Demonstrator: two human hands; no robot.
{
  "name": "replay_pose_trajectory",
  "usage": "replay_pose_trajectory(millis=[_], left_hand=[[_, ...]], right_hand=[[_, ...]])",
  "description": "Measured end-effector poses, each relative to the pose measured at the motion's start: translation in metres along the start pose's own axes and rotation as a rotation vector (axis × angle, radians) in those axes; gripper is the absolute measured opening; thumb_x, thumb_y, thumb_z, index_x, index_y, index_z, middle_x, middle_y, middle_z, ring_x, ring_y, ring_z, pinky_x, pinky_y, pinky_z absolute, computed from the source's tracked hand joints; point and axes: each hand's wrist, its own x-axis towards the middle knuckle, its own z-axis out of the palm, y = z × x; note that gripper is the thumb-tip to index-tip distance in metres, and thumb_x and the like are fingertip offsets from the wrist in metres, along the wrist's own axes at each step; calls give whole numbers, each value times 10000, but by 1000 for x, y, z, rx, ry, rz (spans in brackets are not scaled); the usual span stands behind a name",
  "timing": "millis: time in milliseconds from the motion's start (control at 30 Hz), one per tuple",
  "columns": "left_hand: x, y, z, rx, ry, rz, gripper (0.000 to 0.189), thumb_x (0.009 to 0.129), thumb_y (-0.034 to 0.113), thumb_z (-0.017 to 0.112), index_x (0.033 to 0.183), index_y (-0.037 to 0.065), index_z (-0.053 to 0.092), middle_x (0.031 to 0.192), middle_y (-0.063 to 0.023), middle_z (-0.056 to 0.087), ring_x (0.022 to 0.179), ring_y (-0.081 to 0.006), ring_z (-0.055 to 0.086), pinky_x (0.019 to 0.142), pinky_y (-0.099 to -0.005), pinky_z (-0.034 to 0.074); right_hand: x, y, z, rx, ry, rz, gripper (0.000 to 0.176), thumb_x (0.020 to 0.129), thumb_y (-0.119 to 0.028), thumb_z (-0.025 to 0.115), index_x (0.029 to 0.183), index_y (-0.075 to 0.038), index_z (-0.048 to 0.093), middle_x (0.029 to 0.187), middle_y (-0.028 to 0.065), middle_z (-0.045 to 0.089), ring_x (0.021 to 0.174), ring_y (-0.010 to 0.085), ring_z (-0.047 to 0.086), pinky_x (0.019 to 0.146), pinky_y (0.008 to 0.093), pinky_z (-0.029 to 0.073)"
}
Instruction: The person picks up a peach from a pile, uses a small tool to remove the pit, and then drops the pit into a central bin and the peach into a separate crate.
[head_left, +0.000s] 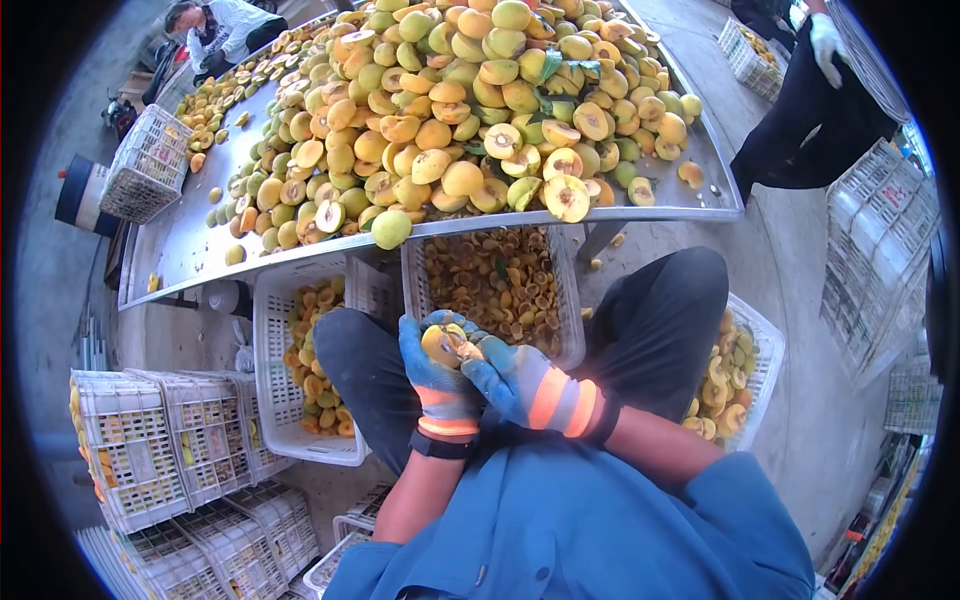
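Above my lap, my left hand (436, 375), in a blue, grey and orange glove, is closed around a yellow apricot (441, 345). My right hand (522, 382), gloved alike, is pinched against the fruit's right side, and the two hands meet there. A small brownish piece shows at the right fingertips; I cannot tell what these fingers grip. Just beyond the hands, between my knees, stands a crate (572, 310) of brown, hollowed-looking fruit pieces. A white crate (275, 385) of apricot halves is by my left knee, another crate (768, 365) by my right.
A metal table (700, 195) ahead bears a large heap of apricots (420, 130), many cut open. Stacked white crates (130, 430) stand at left, more crates (880, 240) at right. One person (225, 30) bends at the far left; another person's gloved hand (827, 45) shows at upper right.
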Motion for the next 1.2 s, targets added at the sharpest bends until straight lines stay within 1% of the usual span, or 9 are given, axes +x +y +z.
replay_pose_trajectory(millis=[200,300,400,700,767,900,967,1067,1200], left_hand=[[6,-17,-35,708,-174,535,181,1050,138,653,1135,22,543,953,-84,637,833,-169,670,743,-303,594],[9,-16,-45,629,-179,476,209,1015,106,693,1112,20,529,955,-85,634,820,-172,675,751,-312,610],[7,-15,-42,575,-182,434,221,996,79,704,1091,20,513,972,-91,633,834,-175,686,766,-317,621],[-12,-8,-3,468,-35,254,267,1092,293,549,1048,29,548,934,-117,658,798,-217,690,757,-335,609],[-9,-5,-1,131,64,25,364,1119,371,472,1013,37,571,881,-126,670,779,-226,687,740,-333,595],[-4,-7,-5,228,90,87,480,1137,441,376,975,44,592,833,-131,682,762,-233,686,735,-335,580],[-6,-6,-2,237,80,97,467,1137,428,384,981,39,590,848,-129,687,757,-233,687,741,-340,583],[-2,-13,-19,835,-125,509,527,1136,493,391,989,32,598,844,-122,684,758,-239,688,746,-347,582],[2,-6,-22,470,-140,122,602,1115,585,418,1016,24,613,865,-119,681,779,-228,688,749,-355,587]], right_hand=[[-2,14,14,108,30,-52,385,1095,-98,516,1452,35,576,1261,257,694,1095,409,719,894,431,582],[-1,2,12,417,-91,361,388,1080,-56,530,1449,54,572,1283,256,680,1067,401,728,885,411,588],[-3,14,7,168,-82,68,357,1125,-229,482,1316,18,655,1205,258,716,1008,421,723,881,446,561],[1,32,-1,-477,-175,-331,347,1104,-208,434,1259,39,622,1001,248,723,836,437,703,763,504,551],[4,28,-3,-325,-194,-212,356,1105,-221,430,1262,30,627,1010,246,727,841,430,707,764,501,552],[8,24,-5,-268,-286,-137,340,989,-97,555,1276,77,614,1094,293,665,889,463,706,758,498,589],[6,31,-3,-141,-217,-99,390,1076,-245,478,1314,24,628,1083,262,719,940,439,716,819,471,561],[7,31,-5,47,-257,99,449,1126,-347,442,1356,-12,631,1122,234,751,998,420,724,881,442,540],[16,12,-21,123,-381,354,478,1135,-390,437,1378,-24,624,1145,206,768,995,386,732,923,439,533]])
